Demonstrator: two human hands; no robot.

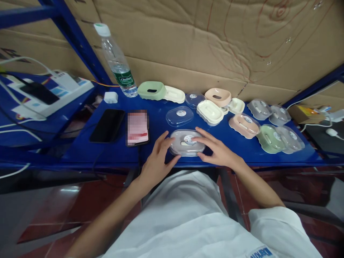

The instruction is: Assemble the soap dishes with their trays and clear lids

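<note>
A grey soap box (185, 149) with a clear lid lies on the blue table near its front edge, a round label on the lid. My left hand (158, 161) grips its left end, thumb at the front corner and fingers along the side. From the right, my right hand (217, 149) holds the other end, with fingertips on the lid and the thumb at the front edge. Just behind it lies a loose clear lid (177, 116), and another clear lid (195, 99) is farther back. Whether the box's lid is fully seated I cannot tell.
Peach (243, 126), green (269, 139) and grey (259, 109) lidded boxes stand to the right. Cream parts (210, 111) and a green shell (151, 90) sit at the back. Left are two phones (107, 125) (137, 127), a charger (110, 97) and a tall water bottle (120, 70).
</note>
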